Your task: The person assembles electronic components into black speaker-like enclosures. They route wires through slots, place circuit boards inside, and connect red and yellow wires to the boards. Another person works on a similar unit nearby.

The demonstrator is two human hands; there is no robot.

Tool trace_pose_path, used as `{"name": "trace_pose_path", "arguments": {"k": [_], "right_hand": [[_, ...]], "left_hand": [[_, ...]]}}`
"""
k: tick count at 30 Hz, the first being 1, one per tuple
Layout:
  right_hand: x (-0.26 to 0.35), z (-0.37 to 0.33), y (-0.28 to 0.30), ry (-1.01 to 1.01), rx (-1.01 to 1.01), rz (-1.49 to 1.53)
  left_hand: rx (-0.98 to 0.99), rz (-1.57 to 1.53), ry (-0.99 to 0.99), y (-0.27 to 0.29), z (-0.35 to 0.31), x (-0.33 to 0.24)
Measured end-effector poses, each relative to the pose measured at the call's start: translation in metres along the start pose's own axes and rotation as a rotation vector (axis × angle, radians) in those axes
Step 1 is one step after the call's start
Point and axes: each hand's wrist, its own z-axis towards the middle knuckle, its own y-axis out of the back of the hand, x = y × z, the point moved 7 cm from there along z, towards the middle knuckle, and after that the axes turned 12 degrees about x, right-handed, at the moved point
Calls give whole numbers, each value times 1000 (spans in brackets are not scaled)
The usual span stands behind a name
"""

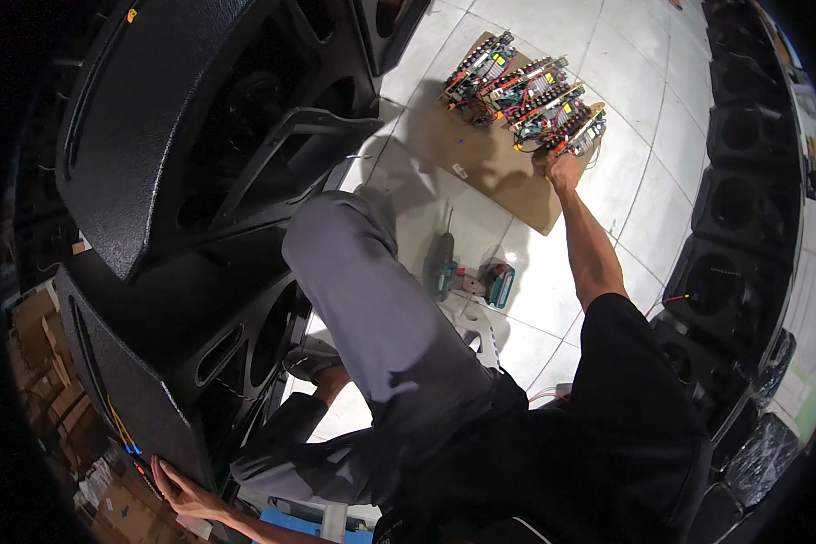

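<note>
My right arm stretches forward to a row of several circuit boards (528, 91) with dark capacitors, pale metal parts and coloured wires. They stand on a brown cardboard sheet (494, 181). My right hand (564, 170) is closed at the lower edge of the nearest circuit board (587, 132); its fingertips are partly hidden. At the lower left, my left hand (181, 492) rests with straightened fingers against the side of a black speaker cabinet (140, 385). Yellow wires with blue ends (125, 435) hang close to those fingers.
Before my bent knee, a cordless drill (444, 263) lies on the white tiles beside a teal-and-black battery pack (499, 283). A larger black speaker cabinet (145, 127) rises at the left, with a black panel (290, 150) jutting out. More speaker cabinets (734, 199) line the right; cardboard (50, 363) is piled far left.
</note>
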Motion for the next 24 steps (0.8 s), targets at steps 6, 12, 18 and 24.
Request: {"name": "trace_pose_path", "arguments": {"k": [6, 12, 18, 24], "right_hand": [[4, -2, 4, 13, -25, -44], [-17, 28, -8, 317, 20, -113], [-4, 9, 21, 203, 7, -14], [-8, 9, 95, 88, -118, 52]], "left_hand": [[2, 1, -15, 0, 4, -6], [3, -13, -18, -4, 6, -7], [8, -20, -13, -2, 0, -5], [-9, -89, -17, -4, -3, 0]]}}
